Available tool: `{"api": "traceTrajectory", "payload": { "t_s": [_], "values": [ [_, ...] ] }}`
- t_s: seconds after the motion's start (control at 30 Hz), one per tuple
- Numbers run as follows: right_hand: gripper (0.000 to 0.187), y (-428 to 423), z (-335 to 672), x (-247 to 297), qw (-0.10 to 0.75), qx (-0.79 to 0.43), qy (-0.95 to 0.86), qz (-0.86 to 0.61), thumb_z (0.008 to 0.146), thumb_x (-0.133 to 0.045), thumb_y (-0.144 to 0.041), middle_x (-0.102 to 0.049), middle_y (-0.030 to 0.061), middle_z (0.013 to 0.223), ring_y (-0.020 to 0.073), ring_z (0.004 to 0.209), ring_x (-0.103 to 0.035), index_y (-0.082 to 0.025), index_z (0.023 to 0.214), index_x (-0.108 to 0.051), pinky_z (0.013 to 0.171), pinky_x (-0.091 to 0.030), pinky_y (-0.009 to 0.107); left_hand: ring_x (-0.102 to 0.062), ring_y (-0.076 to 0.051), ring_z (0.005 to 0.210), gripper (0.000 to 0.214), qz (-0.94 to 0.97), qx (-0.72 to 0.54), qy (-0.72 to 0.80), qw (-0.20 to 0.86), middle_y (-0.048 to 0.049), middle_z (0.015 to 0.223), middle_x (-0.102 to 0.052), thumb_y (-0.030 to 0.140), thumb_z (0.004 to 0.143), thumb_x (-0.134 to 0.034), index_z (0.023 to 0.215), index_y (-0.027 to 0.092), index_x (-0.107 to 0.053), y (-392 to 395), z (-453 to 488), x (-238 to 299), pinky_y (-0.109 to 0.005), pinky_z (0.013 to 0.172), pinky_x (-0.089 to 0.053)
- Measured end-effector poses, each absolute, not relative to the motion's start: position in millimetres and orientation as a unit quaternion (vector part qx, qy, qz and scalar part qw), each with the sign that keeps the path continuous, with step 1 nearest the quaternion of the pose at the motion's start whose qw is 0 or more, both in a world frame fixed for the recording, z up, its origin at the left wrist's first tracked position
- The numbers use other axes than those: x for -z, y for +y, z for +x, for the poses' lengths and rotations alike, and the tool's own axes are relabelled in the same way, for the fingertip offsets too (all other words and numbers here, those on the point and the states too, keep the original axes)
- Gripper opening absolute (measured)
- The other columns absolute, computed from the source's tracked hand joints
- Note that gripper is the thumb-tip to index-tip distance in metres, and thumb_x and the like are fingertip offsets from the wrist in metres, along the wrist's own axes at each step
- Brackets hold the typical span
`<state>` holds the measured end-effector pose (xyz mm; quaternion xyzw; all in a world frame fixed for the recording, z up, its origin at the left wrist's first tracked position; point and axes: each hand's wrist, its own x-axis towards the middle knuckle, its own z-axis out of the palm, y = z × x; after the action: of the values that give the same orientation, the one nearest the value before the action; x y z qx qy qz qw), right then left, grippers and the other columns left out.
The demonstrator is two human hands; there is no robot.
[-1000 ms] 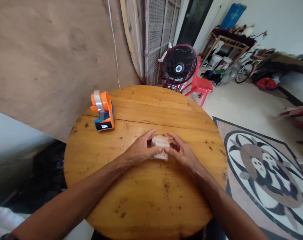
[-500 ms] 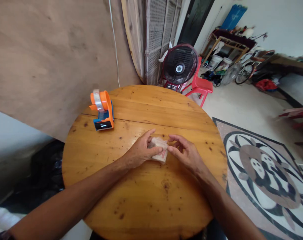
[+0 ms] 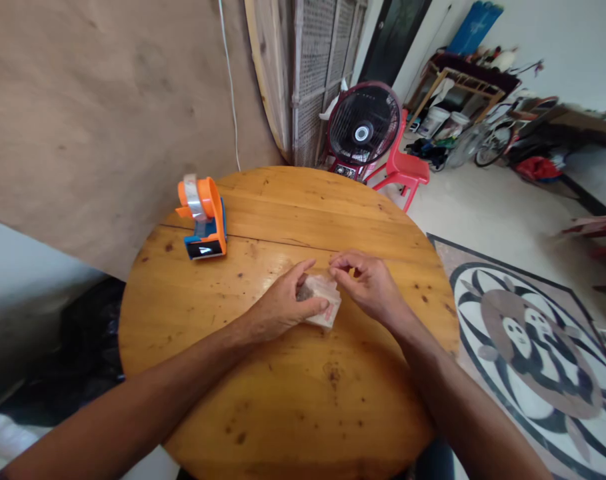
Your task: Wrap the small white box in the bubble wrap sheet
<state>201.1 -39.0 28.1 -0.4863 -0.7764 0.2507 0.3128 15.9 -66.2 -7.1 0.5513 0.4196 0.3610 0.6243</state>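
My left hand (image 3: 283, 303) grips a small pale wrapped packet (image 3: 325, 300) near the middle of the round wooden table (image 3: 263, 393), thumb on top and fingers curled round its far side. My right hand (image 3: 370, 285) hovers just right of the packet, thumb and forefinger pinched together at its upper right corner. What that pinch holds is too small to make out. An orange and blue tape dispenser (image 3: 203, 220) with a roll of clear tape stands at the table's far left, well away from both hands.
A plywood sheet (image 3: 107, 113) leans on the wall behind the table. Past the table stand a red floor fan (image 3: 363, 127) and a red plastic chair (image 3: 403, 170). A patterned floor inlay (image 3: 537, 347) lies to the right, with cluttered shelves and a bicycle beyond.
My right hand has lifted off the packet's right side and moved up to its far corner in a pinch. The left hand keeps its grip; the packet has tilted slightly.
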Motion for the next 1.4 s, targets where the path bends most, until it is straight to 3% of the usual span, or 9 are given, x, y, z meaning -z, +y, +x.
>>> {"api": "traceTrajectory", "payload": {
  "t_s": [0.27, 0.43, 0.57, 0.7, 0.97, 1.4],
  "values": [
    [0.015, -24, 209, -20, 0.407, -0.473, -0.611, -0.487, 0.076, -0.065, -0.033, -0.066, 0.0009, 0.076, 0.0128, 0.069, -0.056, -0.018, 0.072, -0.064, 0.069, -0.044, 0.027, -0.061, -0.024, 0.1, 0.084, 0.528, -0.344, 0.413, 0.657, -0.0138, 0.116, -0.062, 0.029, 0.073, -0.07, 0.145, 0.014, -0.028, -63, 14, 7, -0.038, 0.087, -0.048],
    [0.022, -27, 215, -27, 0.407, -0.472, -0.61, -0.49, 0.078, -0.065, -0.039, -0.067, 0.003, 0.084, 0.0112, 0.068, -0.055, -0.018, 0.08, -0.064, 0.071, -0.044, 0.026, -0.06, -0.024, 0.102, 0.086, 0.505, -0.344, 0.407, 0.679, -0.0152, 0.119, -0.06, 0.029, 0.072, -0.072, 0.144, 0.012, -0.029, -60, 13, 9, -0.036, 0.087, -0.047],
    [0.032, -32, 220, -29, 0.356, -0.479, -0.629, -0.499, 0.079, -0.064, -0.046, -0.066, 0.0038, 0.092, 0.0129, 0.074, -0.057, -0.018, 0.095, -0.063, 0.072, -0.045, 0.028, -0.061, -0.023, 0.1, 0.084, 0.509, -0.344, 0.408, 0.676, -0.0136, 0.117, -0.061, 0.03, 0.072, -0.072, 0.143, 0.014, -0.03, -61, 13, 8, -0.035, 0.085, -0.048],
    [0.033, -33, 217, -26, 0.295, -0.483, -0.649, -0.508, 0.077, -0.065, -0.048, -0.065, 0.0031, 0.082, 0.0144, 0.073, -0.057, -0.017, 0.089, -0.065, 0.069, -0.045, 0.028, -0.062, -0.024, 0.098, 0.082, 0.511, -0.339, 0.409, 0.676, -0.013, 0.114, -0.062, 0.03, 0.073, -0.071, 0.143, 0.015, -0.03, -63, 14, 6, -0.036, 0.083, -0.049],
    [0.023, -28, 209, -17, 0.361, -0.502, -0.609, -0.497, 0.078, -0.064, -0.038, -0.059, -0.0021, 0.064, 0.0098, 0.059, -0.049, -0.016, 0.072, -0.064, 0.061, -0.039, 0.025, -0.061, -0.024, 0.1, 0.078, 0.528, -0.342, 0.405, 0.664, -0.0122, 0.117, -0.062, 0.029, 0.074, -0.069, 0.143, 0.017, -0.032, -62, 13, 10, -0.037, 0.086, -0.048],
    [0.023, -21, 218, -7, 0.356, -0.574, -0.556, -0.484, 0.077, -0.066, -0.038, -0.065, 0.0019, 0.072, 0.0093, 0.059, -0.05, -0.016, 0.071, -0.065, 0.061, -0.04, 0.024, -0.062, -0.026, 0.101, 0.08, 0.499, -0.33, 0.408, 0.689, -0.012, 0.115, -0.064, 0.028, 0.07, -0.07, 0.142, 0.017, -0.035, -61, 13, 4, -0.036, 0.082, -0.049]
  ]
}}
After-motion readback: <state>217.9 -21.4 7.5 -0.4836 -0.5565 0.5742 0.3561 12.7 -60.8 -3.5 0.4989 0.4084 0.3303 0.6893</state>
